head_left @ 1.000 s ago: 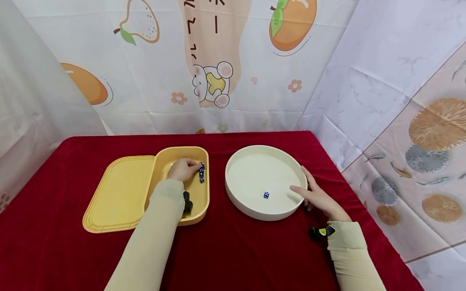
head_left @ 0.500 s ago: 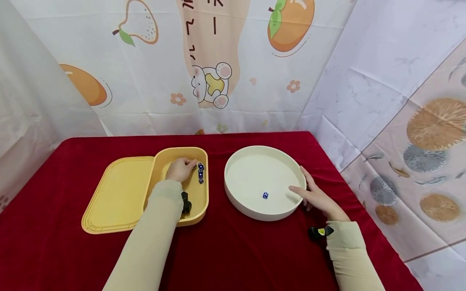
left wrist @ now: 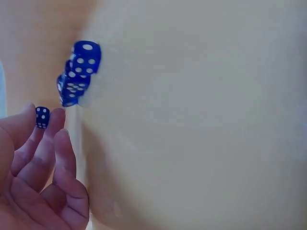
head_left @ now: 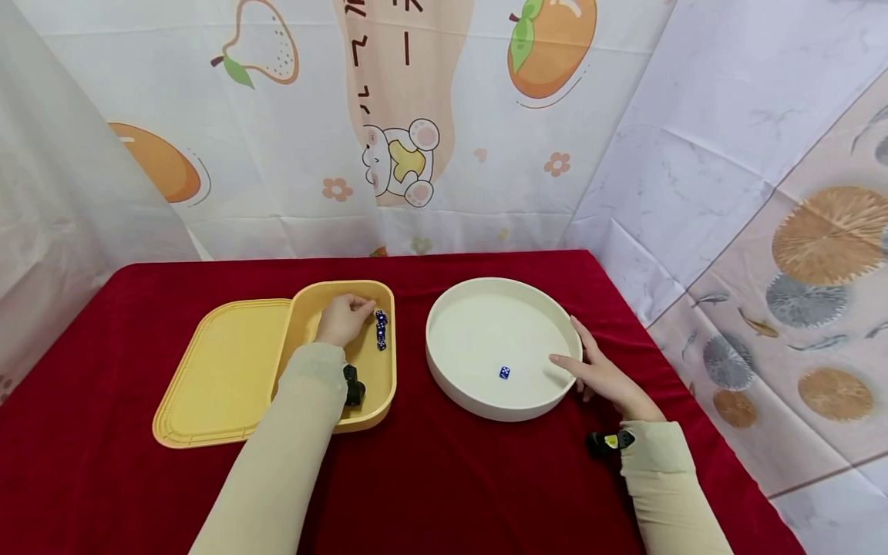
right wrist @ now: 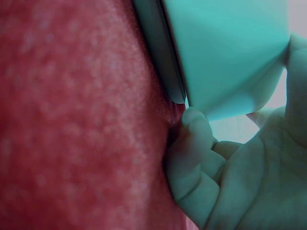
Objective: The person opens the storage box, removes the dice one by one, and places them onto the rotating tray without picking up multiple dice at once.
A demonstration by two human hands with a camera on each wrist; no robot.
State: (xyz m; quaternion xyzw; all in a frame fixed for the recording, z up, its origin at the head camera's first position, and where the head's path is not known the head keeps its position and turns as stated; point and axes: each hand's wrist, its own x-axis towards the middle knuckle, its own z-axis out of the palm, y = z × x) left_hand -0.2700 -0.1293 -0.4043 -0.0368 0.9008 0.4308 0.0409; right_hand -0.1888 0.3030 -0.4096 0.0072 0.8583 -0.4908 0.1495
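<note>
Right now my left hand (head_left: 341, 320) sits inside the deep yellow plastic box (head_left: 384, 378), fingertips pinching one small blue die with white pips (left wrist: 42, 117); the wrist view shows it caught between thumb and forefinger. Just beyond it, a short row of matching blue dice (head_left: 380, 329) lies against the box's right wall. To the left, touching the box, rests its flat yellow lid (head_left: 222, 374). Further right, on the red velvet tablecloth (head_left: 451, 478), stands a round cream tray (head_left: 444, 378) with a single blue die (head_left: 504, 373) on its floor. My right hand (head_left: 603, 378) holds the tray's near right rim, thumb lying inside, fingers curled outside.
</note>
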